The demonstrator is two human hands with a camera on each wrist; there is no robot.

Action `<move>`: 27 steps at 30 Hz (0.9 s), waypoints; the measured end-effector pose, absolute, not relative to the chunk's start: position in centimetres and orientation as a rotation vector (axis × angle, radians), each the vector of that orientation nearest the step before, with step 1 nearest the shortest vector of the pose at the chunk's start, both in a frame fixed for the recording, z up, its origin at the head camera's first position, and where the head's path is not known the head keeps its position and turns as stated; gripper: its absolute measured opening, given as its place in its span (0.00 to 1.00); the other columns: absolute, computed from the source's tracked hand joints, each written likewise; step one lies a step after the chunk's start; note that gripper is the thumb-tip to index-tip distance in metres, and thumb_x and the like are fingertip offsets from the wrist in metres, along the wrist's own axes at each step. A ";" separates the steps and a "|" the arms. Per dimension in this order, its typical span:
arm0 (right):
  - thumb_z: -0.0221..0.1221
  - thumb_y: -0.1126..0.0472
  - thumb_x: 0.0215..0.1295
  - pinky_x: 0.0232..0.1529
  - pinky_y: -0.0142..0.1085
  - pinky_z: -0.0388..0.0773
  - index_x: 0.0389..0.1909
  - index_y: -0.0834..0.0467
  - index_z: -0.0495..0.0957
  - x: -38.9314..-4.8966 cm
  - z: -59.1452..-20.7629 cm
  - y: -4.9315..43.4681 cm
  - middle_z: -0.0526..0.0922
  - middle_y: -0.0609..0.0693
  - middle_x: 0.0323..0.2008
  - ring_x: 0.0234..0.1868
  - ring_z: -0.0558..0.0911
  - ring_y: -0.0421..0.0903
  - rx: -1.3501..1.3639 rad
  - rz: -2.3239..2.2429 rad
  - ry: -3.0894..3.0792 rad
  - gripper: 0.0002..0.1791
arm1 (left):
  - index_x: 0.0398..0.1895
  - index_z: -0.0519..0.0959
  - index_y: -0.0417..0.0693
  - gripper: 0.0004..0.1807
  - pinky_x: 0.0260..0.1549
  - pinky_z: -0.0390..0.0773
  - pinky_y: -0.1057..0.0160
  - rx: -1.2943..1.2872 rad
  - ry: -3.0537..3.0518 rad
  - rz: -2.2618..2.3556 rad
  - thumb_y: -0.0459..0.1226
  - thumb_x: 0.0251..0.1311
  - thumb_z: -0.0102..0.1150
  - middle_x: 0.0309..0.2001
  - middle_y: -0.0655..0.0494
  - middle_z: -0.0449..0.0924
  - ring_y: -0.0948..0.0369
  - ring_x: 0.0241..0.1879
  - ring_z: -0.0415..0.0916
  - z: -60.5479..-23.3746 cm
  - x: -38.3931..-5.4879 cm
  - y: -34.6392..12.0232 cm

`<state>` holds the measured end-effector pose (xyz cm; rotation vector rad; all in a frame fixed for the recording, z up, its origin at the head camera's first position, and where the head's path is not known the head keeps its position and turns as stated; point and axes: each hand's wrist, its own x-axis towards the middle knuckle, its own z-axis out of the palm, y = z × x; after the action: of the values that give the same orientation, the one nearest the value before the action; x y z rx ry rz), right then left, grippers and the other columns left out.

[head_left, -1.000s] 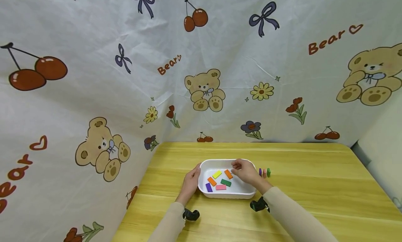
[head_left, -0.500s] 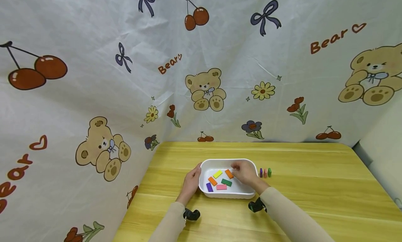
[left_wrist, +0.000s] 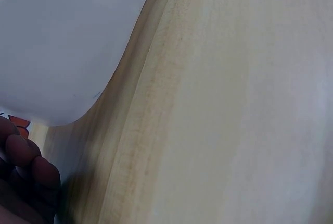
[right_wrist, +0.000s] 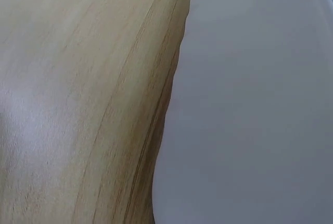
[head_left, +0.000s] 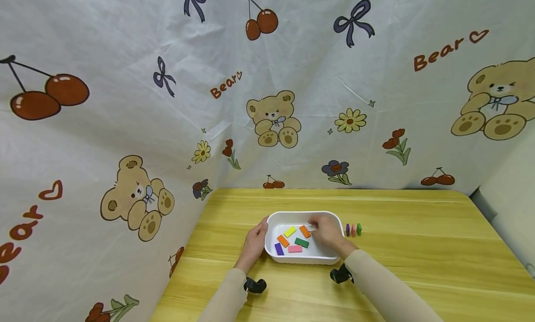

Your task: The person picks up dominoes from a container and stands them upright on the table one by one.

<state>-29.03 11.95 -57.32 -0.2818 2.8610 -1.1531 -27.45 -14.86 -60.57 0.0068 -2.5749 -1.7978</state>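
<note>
White tray: just right of centre in the lower half of the head view, on the wooden surface (head_left: 418, 247); the near-right part of the white tray (head_left: 303, 260) is partly hidden by an arm.
Left hand: the left hand (head_left: 254, 240) holds the tray's left end from outside, fingers bent; some fingers are hidden behind the wall in the head view.
Right hand: the right hand (head_left: 327, 231) is over the tray's right half, fingers bent with little gap; whether it pinches anything is too small to tell.
Blocks in the tray: six in sight, lying flat: one yellow block (head_left: 290, 231), two orange blocks (head_left: 283, 240), one green block (head_left: 302, 242), one pink block (head_left: 295, 249), one purple block (head_left: 279, 249); the right hand may cover others.
Blocks outside: three, upright in a row just beyond the tray's right end: purple, pink, green.
Left wrist view: bent fingers, dark and cut off at lower left, just beside the tray's rounded corner; the blocks show in the head view only.
Right wrist view: the tray's outer wall, cut off at right, and bare surface at left.
Wrists: two black devices (head_left: 255, 285), one per arm; both sleeves (head_left: 386, 285) run off the bottom edge.
Cloth: three sitting bears on the printed cloth (head_left: 301, 57), the rightmost cut off.
</note>
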 end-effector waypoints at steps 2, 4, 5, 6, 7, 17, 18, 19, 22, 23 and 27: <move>0.65 0.74 0.58 0.58 0.51 0.85 0.52 0.64 0.84 -29.0 -57.3 11.9 0.87 0.57 0.47 0.47 0.83 0.50 -0.257 -1.125 2.853 0.19 | 0.74 0.73 0.59 0.26 0.79 0.62 0.48 0.010 -2.578 -1.799 0.54 0.80 0.45 0.75 0.57 0.69 0.52 0.78 0.61 -60.6 -27.5 -14.9; 0.64 0.75 0.58 0.59 0.51 0.84 0.53 0.64 0.84 -29.0 -57.3 11.9 0.87 0.56 0.48 0.49 0.83 0.50 -0.239 -1.103 2.843 0.20 | 0.74 0.73 0.59 0.26 0.79 0.62 0.48 0.003 -2.579 -1.794 0.54 0.80 0.44 0.75 0.57 0.69 0.52 0.78 0.61 -60.7 -27.5 -14.9; 0.64 0.74 0.59 0.60 0.52 0.84 0.54 0.64 0.84 -28.9 -57.3 11.9 0.87 0.56 0.49 0.49 0.83 0.50 -0.230 -1.097 2.835 0.20 | 0.74 0.73 0.58 0.26 0.79 0.62 0.47 -0.003 -2.576 -1.793 0.54 0.80 0.44 0.75 0.56 0.69 0.51 0.78 0.61 -60.7 -27.5 -14.9; 0.64 0.75 0.58 0.61 0.52 0.84 0.54 0.64 0.84 -28.9 -57.3 11.9 0.87 0.57 0.49 0.50 0.83 0.51 -0.230 -1.088 2.832 0.20 | 0.74 0.73 0.58 0.26 0.79 0.61 0.47 -0.008 -2.575 -1.791 0.54 0.80 0.44 0.75 0.56 0.69 0.51 0.78 0.61 -60.7 -27.5 -14.9; 0.63 0.75 0.59 0.61 0.53 0.83 0.54 0.65 0.84 -28.9 -57.3 11.9 0.87 0.57 0.49 0.51 0.83 0.52 -0.227 -1.081 2.827 0.20 | 0.74 0.73 0.58 0.26 0.79 0.62 0.47 -0.012 -2.573 -1.790 0.54 0.80 0.44 0.75 0.56 0.69 0.51 0.78 0.61 -60.7 -27.5 -14.9; 0.65 0.74 0.59 0.65 0.54 0.81 0.51 0.67 0.85 -29.0 -57.7 11.9 0.87 0.59 0.51 0.55 0.84 0.54 -0.239 -1.040 2.822 0.18 | 0.73 0.73 0.60 0.26 0.78 0.62 0.47 0.012 -2.581 -1.781 0.55 0.79 0.45 0.75 0.56 0.69 0.51 0.78 0.62 -60.5 -27.4 -14.8; 0.65 0.74 0.59 0.65 0.54 0.81 0.51 0.67 0.85 -29.0 -57.7 11.9 0.87 0.59 0.51 0.55 0.84 0.54 -0.240 -1.036 2.818 0.18 | 0.73 0.73 0.60 0.26 0.78 0.62 0.47 0.015 -2.581 -1.781 0.55 0.79 0.45 0.75 0.56 0.69 0.51 0.78 0.62 -60.5 -27.4 -14.8; 0.66 0.74 0.60 0.65 0.54 0.81 0.51 0.67 0.85 -29.0 -57.7 11.9 0.87 0.59 0.51 0.54 0.84 0.54 -0.241 -1.031 2.812 0.17 | 0.73 0.73 0.60 0.26 0.78 0.62 0.47 0.017 -2.580 -1.780 0.55 0.79 0.45 0.75 0.56 0.69 0.51 0.77 0.62 -60.5 -27.5 -14.8; 0.67 0.73 0.60 0.65 0.54 0.81 0.50 0.67 0.85 -28.9 -57.6 11.8 0.87 0.59 0.50 0.54 0.84 0.54 -0.248 -1.017 2.806 0.16 | 0.73 0.74 0.60 0.26 0.78 0.62 0.47 0.024 -2.578 -1.780 0.55 0.79 0.45 0.75 0.56 0.70 0.51 0.77 0.62 -60.6 -27.6 -14.9; 0.67 0.73 0.60 0.64 0.53 0.81 0.49 0.67 0.86 -28.9 -57.5 11.8 0.88 0.59 0.49 0.53 0.84 0.54 -0.251 -1.013 2.806 0.15 | 0.73 0.74 0.60 0.26 0.78 0.62 0.47 0.023 -2.577 -1.779 0.55 0.79 0.45 0.74 0.57 0.70 0.51 0.77 0.62 -60.6 -27.6 -14.9; 0.67 0.73 0.60 0.63 0.53 0.82 0.46 0.67 0.87 -28.8 -57.4 11.8 0.89 0.58 0.46 0.52 0.85 0.54 -0.271 -0.995 2.817 0.13 | 0.73 0.74 0.61 0.26 0.78 0.62 0.47 0.014 -2.578 -1.770 0.56 0.79 0.45 0.74 0.56 0.70 0.51 0.77 0.62 -60.8 -27.6 -15.0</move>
<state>-28.84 11.75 -57.38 -0.2711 2.8170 -0.9948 -27.62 -14.95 -60.76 0.0141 -2.5778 -1.7702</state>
